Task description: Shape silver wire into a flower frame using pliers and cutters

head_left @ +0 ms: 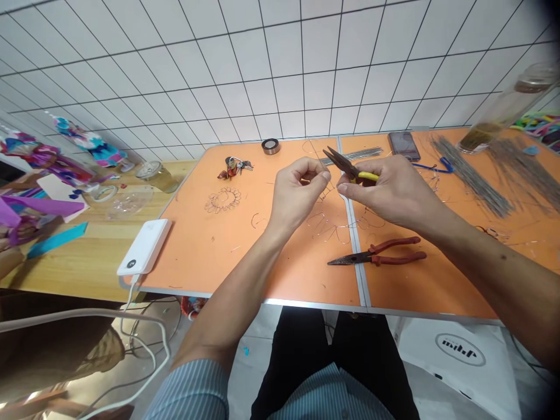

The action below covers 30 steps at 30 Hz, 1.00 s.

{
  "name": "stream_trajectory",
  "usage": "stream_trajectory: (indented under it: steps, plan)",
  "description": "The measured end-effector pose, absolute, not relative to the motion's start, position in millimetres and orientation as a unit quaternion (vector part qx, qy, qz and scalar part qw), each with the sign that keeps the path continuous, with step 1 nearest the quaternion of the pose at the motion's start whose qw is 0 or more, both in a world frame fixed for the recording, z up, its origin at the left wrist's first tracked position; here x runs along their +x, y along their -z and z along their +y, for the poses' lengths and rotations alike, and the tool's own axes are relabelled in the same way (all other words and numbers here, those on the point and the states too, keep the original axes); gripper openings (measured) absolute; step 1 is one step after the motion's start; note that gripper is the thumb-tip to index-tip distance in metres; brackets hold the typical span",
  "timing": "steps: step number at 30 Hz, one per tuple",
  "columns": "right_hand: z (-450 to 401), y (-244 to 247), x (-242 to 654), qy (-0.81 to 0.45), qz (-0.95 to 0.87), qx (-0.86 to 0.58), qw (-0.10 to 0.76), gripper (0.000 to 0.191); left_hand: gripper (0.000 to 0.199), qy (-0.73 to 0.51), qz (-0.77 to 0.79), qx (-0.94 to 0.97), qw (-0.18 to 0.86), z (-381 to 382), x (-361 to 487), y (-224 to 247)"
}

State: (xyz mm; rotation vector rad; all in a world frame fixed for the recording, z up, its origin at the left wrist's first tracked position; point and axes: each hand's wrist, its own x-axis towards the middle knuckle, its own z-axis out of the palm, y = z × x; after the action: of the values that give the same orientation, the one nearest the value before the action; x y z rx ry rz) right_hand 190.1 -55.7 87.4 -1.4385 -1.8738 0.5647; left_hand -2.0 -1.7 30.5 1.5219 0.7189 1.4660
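Observation:
My right hand (385, 189) is closed around yellow-handled pliers (345, 165), whose jaws point up and to the left. Close beside it, my left hand (300, 189) pinches thumb against forefinger; it seems to hold thin wire, but that is too fine to make out. Below the hands, a bent wire shape (332, 226) lies on the orange table (245, 256). Red-handled long-nose pliers (376, 254) rest across the table's metal seam, in front of my right hand. A flower-like wire ring (223, 200) lies to the left of my left hand.
A roll of black tape (270, 146) and a bunch of keys (236, 167) lie toward the back. Wire bundles (475, 178), a phone (403, 146) and a tilted-looking glass bottle (503, 116) are at right. A white power bank (144, 247) with a cable sits at the left edge.

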Motion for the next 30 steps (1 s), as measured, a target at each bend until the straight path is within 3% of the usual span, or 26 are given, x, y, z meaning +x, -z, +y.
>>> stream_trajectory:
  steps: [17,30]
  plan:
    - [-55.6,-88.5,185.5,-0.235,-0.701,-0.593,0.318,0.018,0.017,-0.616,0.284,0.56,0.476,-0.9,-0.5,-26.6]
    - [-52.8,-82.8,190.2,-0.24,-0.711,-0.56,0.35,0.015,0.016,-0.614,0.308,0.544,0.482,-1.1,-2.1,-29.8]
